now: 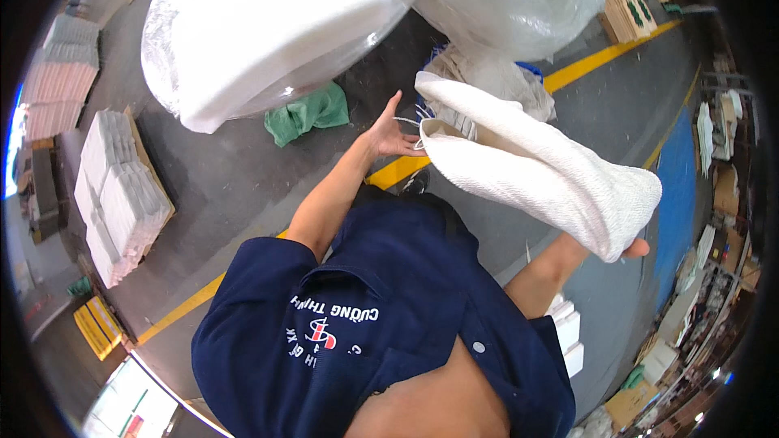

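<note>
White sack [552, 174]: ribbed weave, creased, folded lengthwise. Your left grip [391, 136] splayed; right grip [636, 248] mostly hidden, cannot tell.

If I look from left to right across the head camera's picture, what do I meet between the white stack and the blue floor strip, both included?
White stack → green bag → left hand → white sack → blue floor strip

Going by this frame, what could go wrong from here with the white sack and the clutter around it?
Thin cords at the mouth of the white sack might snag on the spread left hand. The right hand is mostly hidden behind the sack; if its hold is loose, the sack may slip. The crumpled green material on the floor could be a trip hazard.
</note>
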Tool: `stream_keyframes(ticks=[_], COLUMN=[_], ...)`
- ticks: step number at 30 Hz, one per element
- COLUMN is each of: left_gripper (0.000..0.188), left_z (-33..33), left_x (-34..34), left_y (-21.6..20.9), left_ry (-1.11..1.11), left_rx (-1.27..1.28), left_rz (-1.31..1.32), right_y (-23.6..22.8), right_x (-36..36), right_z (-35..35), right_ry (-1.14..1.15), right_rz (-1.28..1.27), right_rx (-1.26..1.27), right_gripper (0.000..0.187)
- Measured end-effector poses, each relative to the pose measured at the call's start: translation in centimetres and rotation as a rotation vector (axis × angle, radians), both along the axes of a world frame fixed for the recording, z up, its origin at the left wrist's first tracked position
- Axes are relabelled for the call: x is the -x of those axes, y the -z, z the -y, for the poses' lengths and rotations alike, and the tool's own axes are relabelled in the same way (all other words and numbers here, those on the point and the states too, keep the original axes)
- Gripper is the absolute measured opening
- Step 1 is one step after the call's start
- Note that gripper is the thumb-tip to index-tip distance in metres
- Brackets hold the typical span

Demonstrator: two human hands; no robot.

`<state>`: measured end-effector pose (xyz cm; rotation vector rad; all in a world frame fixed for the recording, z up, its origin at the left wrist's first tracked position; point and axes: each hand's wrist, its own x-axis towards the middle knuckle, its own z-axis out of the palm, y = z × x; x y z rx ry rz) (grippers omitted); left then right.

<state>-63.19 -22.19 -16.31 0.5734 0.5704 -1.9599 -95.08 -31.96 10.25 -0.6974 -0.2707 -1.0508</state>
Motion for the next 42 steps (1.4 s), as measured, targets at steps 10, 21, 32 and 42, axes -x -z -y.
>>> stream_keyframes(ticks=[10,21,32,42], left_gripper=[0.040,0.028,0.039,0.032], left_z=[-0.9,-1.5,-5.8,-5.9], left_x=[8.3,3.1,4.0,-1.8], left_y=[2.2,-0.8,-1.8,-7.8], left_ry=[0.748,0.989,-0.421,-0.828], left_rx=[0.733,0.474,0.077,0.581], left_rz=[0.169,0.642,0.425,-0.116], right_y=[3.3,1.3,1.4,13.6], right_x=[0.7,4.9,9.0,6.0], right_z=[-3.3,1.5,2.4,2.6], right_ry=[0.063,0.432,0.646,0.870], right_rz=[-0.053,-0.164,-0.472,-0.639], right_rx=[0.012,0.001,-0.177,-0.595], right_gripper=[0.087,0.083,0.079,0.049])
